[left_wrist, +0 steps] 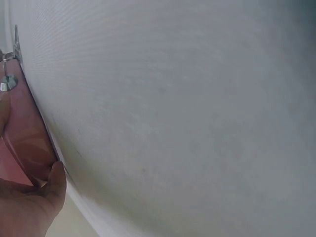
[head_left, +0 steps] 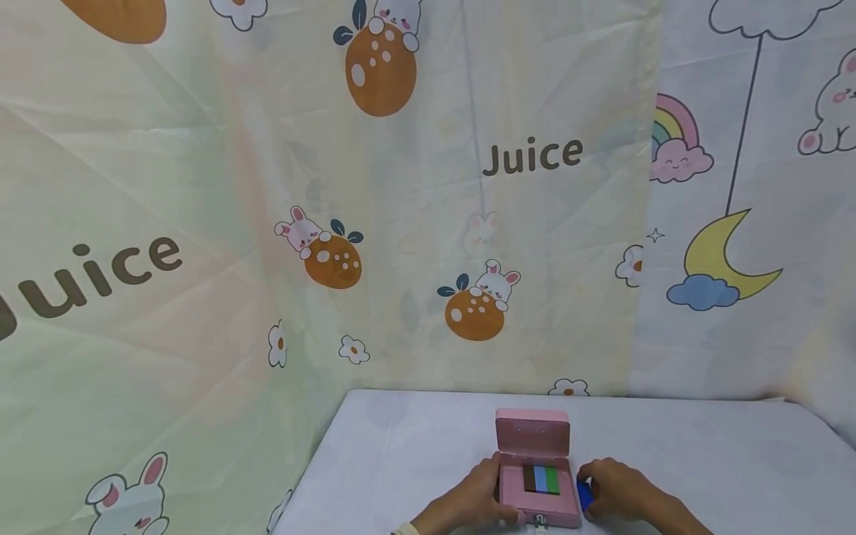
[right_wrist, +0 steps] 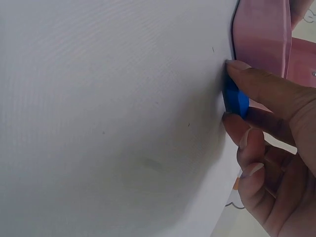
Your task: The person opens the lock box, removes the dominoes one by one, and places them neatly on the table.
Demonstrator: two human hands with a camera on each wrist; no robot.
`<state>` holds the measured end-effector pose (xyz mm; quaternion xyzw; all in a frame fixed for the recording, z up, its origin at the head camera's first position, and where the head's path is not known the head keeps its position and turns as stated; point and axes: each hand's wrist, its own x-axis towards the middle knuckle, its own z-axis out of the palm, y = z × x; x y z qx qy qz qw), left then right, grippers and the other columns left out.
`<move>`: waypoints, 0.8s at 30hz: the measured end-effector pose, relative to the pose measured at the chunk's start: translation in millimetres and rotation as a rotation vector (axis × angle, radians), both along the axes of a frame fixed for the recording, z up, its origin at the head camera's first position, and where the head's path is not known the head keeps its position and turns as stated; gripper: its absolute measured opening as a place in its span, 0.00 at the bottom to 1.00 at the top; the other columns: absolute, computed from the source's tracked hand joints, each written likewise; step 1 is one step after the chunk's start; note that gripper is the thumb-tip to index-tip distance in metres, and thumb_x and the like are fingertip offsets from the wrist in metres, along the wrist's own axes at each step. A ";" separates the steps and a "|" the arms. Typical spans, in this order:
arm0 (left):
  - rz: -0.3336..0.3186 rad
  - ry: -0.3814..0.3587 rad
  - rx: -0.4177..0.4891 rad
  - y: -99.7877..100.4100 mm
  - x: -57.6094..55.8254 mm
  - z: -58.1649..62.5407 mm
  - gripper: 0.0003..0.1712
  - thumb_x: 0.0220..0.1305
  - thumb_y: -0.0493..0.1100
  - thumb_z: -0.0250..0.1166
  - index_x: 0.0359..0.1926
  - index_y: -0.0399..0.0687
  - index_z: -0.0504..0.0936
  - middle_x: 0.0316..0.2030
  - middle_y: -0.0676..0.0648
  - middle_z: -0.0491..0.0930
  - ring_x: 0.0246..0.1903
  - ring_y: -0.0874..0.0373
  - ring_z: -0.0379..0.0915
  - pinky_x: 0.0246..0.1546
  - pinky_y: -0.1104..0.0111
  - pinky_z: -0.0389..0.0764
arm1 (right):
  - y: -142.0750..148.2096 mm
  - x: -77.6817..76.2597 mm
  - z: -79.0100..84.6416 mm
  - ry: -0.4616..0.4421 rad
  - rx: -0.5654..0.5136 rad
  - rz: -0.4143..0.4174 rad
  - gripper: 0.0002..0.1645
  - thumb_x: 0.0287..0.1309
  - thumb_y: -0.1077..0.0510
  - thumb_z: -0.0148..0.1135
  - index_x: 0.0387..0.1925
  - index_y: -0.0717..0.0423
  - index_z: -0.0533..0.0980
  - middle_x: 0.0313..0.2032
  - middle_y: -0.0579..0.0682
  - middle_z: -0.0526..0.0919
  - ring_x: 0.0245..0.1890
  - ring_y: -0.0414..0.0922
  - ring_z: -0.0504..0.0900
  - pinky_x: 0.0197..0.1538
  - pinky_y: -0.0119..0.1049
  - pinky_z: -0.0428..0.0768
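Pink box point(head_left: 538, 475), lid raised, is positioned at the near edge of the white table point(head_left: 702, 461); brown, blue and green blocks point(head_left: 541, 479) are seated inside in a row. A blue block point(head_left: 585, 493) is pinched in the right hand point(head_left: 618, 494), just beside the box's right wall. The box's left side is steadied by the left hand point(head_left: 478, 498), fingers curled against it. Judged step: loading. The block must be lifted over the wall next.
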<state>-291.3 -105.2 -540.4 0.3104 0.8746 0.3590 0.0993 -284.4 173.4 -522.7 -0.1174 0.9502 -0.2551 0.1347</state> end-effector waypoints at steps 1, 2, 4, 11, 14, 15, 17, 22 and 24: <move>-0.004 0.004 0.003 0.2 -0.6 -1.0 0.49 0.48 0.45 0.80 0.69 0.59 0.63 0.56 0.59 0.75 0.51 0.73 0.70 0.56 0.72 0.75 | -0.1 -0.1 -0.3 -0.002 0.002 0.001 0.24 0.41 0.59 0.81 0.42 0.59 0.82 0.28 0.47 0.79 0.31 0.46 0.74 0.42 0.48 0.80; -0.007 0.011 0.003 0.2 -1.1 -1.8 0.49 0.48 0.45 0.80 0.69 0.59 0.63 0.56 0.59 0.75 0.51 0.73 0.70 0.55 0.72 0.75 | 0.0 -0.4 -0.9 -0.004 0.003 0.003 0.24 0.41 0.59 0.81 0.42 0.59 0.82 0.28 0.47 0.79 0.31 0.46 0.74 0.42 0.48 0.80; -0.008 0.019 0.003 0.3 -2.4 -3.9 0.49 0.48 0.45 0.80 0.69 0.60 0.63 0.56 0.59 0.75 0.50 0.73 0.70 0.55 0.72 0.76 | 0.1 -0.4 -1.5 -0.005 0.009 0.008 0.24 0.41 0.58 0.81 0.43 0.59 0.82 0.28 0.47 0.79 0.30 0.46 0.75 0.42 0.48 0.80; 0.011 0.026 -0.019 -0.2 -4.3 -8.3 0.51 0.48 0.48 0.81 0.69 0.63 0.62 0.56 0.60 0.75 0.51 0.73 0.70 0.56 0.69 0.76 | 0.8 -0.6 -2.1 -0.006 0.017 0.010 0.24 0.42 0.58 0.81 0.43 0.59 0.82 0.28 0.47 0.79 0.30 0.46 0.75 0.41 0.48 0.80; 0.013 0.027 -0.021 -0.2 -4.0 -7.7 0.51 0.48 0.48 0.81 0.69 0.63 0.62 0.56 0.60 0.75 0.52 0.73 0.70 0.56 0.69 0.76 | 1.0 -0.4 -1.8 -0.005 0.014 0.006 0.24 0.42 0.58 0.81 0.43 0.59 0.82 0.28 0.47 0.79 0.30 0.46 0.75 0.41 0.48 0.80; 0.012 0.028 -0.020 -0.2 -3.8 -7.2 0.50 0.48 0.48 0.81 0.69 0.63 0.62 0.56 0.60 0.75 0.52 0.73 0.70 0.56 0.69 0.76 | 1.2 -0.3 -1.8 -0.005 0.014 0.006 0.24 0.42 0.58 0.81 0.43 0.59 0.82 0.28 0.47 0.79 0.30 0.46 0.75 0.41 0.48 0.80; 0.011 0.030 -0.022 -0.1 -3.3 -6.2 0.50 0.48 0.48 0.81 0.69 0.63 0.62 0.56 0.60 0.75 0.52 0.73 0.69 0.56 0.69 0.76 | 1.6 -0.2 -1.8 -0.006 0.014 0.005 0.25 0.42 0.57 0.81 0.43 0.59 0.82 0.28 0.47 0.79 0.30 0.46 0.75 0.41 0.48 0.80; 0.019 0.025 -0.028 -0.1 -2.6 -5.1 0.51 0.48 0.48 0.81 0.69 0.63 0.62 0.56 0.61 0.75 0.51 0.73 0.69 0.56 0.69 0.76 | 1.8 -0.9 -1.7 -0.015 0.016 0.004 0.24 0.42 0.58 0.81 0.43 0.59 0.82 0.28 0.48 0.79 0.30 0.46 0.75 0.41 0.47 0.80; 0.020 0.020 -0.026 0.1 -2.8 -5.3 0.50 0.48 0.47 0.81 0.69 0.63 0.62 0.56 0.61 0.75 0.50 0.73 0.69 0.55 0.69 0.76 | 1.8 -1.5 -1.8 -0.020 0.014 0.002 0.24 0.42 0.58 0.81 0.43 0.59 0.82 0.28 0.48 0.79 0.30 0.46 0.75 0.41 0.47 0.80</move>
